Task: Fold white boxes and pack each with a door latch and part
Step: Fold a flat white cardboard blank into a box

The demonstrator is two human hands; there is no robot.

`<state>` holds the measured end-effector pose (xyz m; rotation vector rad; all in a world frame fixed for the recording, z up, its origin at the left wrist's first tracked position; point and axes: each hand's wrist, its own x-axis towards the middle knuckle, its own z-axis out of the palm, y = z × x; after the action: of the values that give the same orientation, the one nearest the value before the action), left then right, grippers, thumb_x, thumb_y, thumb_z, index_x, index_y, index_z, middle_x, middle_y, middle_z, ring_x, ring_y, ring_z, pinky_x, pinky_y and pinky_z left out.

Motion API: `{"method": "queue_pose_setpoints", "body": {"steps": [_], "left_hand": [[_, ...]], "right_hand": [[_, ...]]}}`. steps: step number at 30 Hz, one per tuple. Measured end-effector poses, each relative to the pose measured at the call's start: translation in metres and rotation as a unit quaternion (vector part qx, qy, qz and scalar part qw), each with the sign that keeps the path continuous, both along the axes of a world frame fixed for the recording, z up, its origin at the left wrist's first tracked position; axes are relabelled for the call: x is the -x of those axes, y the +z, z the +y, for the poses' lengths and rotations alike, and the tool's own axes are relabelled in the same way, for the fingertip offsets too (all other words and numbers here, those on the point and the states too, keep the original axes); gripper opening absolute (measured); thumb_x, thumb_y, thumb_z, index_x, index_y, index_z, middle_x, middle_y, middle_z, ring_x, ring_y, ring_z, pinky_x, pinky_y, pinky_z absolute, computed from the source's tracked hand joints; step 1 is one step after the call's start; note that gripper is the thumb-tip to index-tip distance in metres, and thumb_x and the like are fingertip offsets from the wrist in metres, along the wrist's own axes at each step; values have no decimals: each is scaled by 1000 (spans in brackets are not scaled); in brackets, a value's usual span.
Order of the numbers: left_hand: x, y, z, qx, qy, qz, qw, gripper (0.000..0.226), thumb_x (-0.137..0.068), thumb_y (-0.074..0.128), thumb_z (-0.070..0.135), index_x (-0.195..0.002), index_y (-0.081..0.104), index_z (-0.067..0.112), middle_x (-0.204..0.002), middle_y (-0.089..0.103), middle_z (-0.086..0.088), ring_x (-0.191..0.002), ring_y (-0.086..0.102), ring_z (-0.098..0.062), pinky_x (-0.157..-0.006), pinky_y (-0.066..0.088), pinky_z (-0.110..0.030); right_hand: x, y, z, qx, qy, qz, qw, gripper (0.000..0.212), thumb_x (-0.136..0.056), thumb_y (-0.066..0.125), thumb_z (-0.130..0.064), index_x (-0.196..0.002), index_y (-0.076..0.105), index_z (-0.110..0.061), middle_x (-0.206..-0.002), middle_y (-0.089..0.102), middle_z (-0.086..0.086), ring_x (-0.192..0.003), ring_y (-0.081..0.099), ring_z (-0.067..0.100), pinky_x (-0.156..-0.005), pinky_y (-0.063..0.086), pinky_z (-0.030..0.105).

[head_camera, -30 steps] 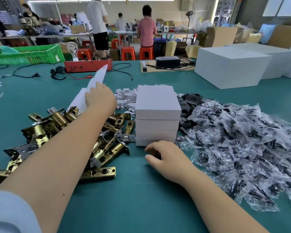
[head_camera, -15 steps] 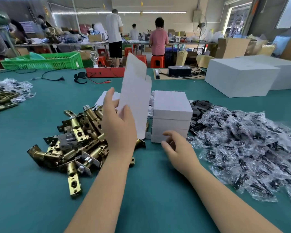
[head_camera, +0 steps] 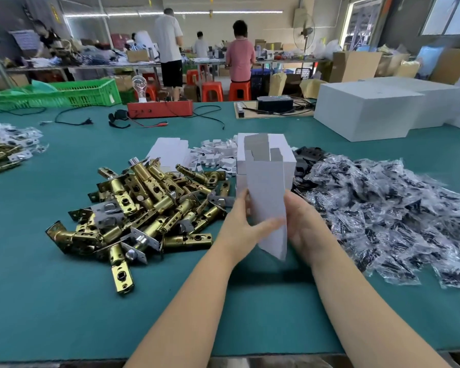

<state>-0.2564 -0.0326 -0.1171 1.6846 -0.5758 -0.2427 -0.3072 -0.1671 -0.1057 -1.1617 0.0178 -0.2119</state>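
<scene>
A: What is in the head view?

B: Both hands grip a white box (head_camera: 267,197), smooth thin card, partly opened into a tall sleeve with its grey inside and top flaps showing at the far end. The left hand (head_camera: 241,224) curls round its left edge, thumb across the front; the right hand (head_camera: 304,227) wraps the right side. It is held above the green tabletop (head_camera: 64,301), near centre.

A: And around it?

B: Left, a heap of brassy door latches (head_camera: 144,208), cylindrical with flat plates. Right, a crinkly pile of clear bags (head_camera: 383,213) holding dark parts, too small to make out. Behind the box, a stack of folded white boxes (head_camera: 241,168) is mostly hidden.

A: Farther off?

B: Flat white blanks (head_camera: 168,152), and small white card pieces (head_camera: 218,152) whose shapes are unclear.
</scene>
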Motion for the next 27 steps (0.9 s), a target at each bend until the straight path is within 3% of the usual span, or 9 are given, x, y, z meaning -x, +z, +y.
{"method": "queue_pose_setpoints", "body": {"steps": [2, 4, 6, 8, 11, 14, 19, 22, 27], "left_hand": [[3, -1, -2, -3, -9, -34, 999, 81, -58, 79, 54, -129, 45, 38, -118, 63, 15, -106, 60, -6, -85, 49, -18], [4, 0, -3, 31, -2, -59, 998, 76, -59, 82, 49, -125, 47, 36, -115, 63, 14, -106, 60, -7, -84, 48, -17], [5, 2, -3, 34, 11, -97, 995, 78, -61, 80, 49, -129, 46, 29, -119, 60, 7, -111, 57, -11, -92, 48, -27], [7, 4, 0, 9, 37, -130, 991, 87, -60, 76, 51, -135, 40, 28, -126, 53, 4, -120, 50, -13, -101, 45, -36], [4, 8, 5, -46, 106, -152, 982, 103, -54, 70, 55, -143, 26, 30, -135, 38, 8, -130, 34, -9, -110, 33, -32], [-2, 9, 9, -174, 152, -264, 936, 121, -53, 71, 52, -151, 5, 26, -138, 17, 12, -133, 15, -10, -113, 13, -33], [-9, 6, 4, -280, 113, -393, 868, 126, -60, 74, 44, -147, -15, 28, -146, 1, 9, -142, -2, -16, -117, -18, -41], [-6, 6, -6, -269, 133, -403, 865, 127, -58, 75, 53, -144, -15, 30, -141, 4, 7, -140, 0, -16, -111, -27, -38], [-6, 8, -9, -223, 176, -433, 855, 117, -50, 65, 57, -146, 9, 20, -127, 23, 0, -126, 24, -23, -117, -10, -36]], "right_hand": [[3, 1, 4, 8, 7, -13, 1000, 66, -79, 69, -30, -135, 48, -4, -131, 58, 21, -121, 55, 38, -105, 41, 51], [5, 3, 5, 20, 6, -29, 999, 65, -76, 64, -22, -137, 46, -6, -133, 56, 20, -122, 54, 36, -108, 38, 52], [4, 5, 4, 33, -1, -42, 999, 63, -76, 59, -16, -136, 46, -6, -134, 55, 21, -123, 53, 37, -108, 37, 53], [2, 6, 3, 46, -1, -49, 998, 63, -75, 58, -13, -136, 46, -6, -133, 56, 19, -121, 54, 36, -105, 40, 53], [0, 9, 5, 55, -11, -60, 997, 58, -74, 57, -13, -132, 51, -6, -119, 65, 11, -105, 62, 28, -90, 49, 40], [-2, 9, 3, 15, -67, -80, 994, 38, -77, 56, -21, -114, 61, -13, -103, 70, 1, -91, 63, 14, -78, 51, 28], [-2, 7, -9, -21, -218, -38, 975, 6, -90, 62, -12, -89, 68, -10, -83, 73, 3, -76, 67, 16, -71, 55, 31], [0, 9, -11, 42, -197, -45, 978, 13, -87, 62, -5, -82, 70, -13, -76, 72, -1, -69, 66, 11, -62, 54, 25], [1, 9, -12, 86, -169, -57, 980, 16, -89, 60, 1, -87, 69, -11, -78, 72, 1, -73, 64, 13, -67, 53, 28]]}}
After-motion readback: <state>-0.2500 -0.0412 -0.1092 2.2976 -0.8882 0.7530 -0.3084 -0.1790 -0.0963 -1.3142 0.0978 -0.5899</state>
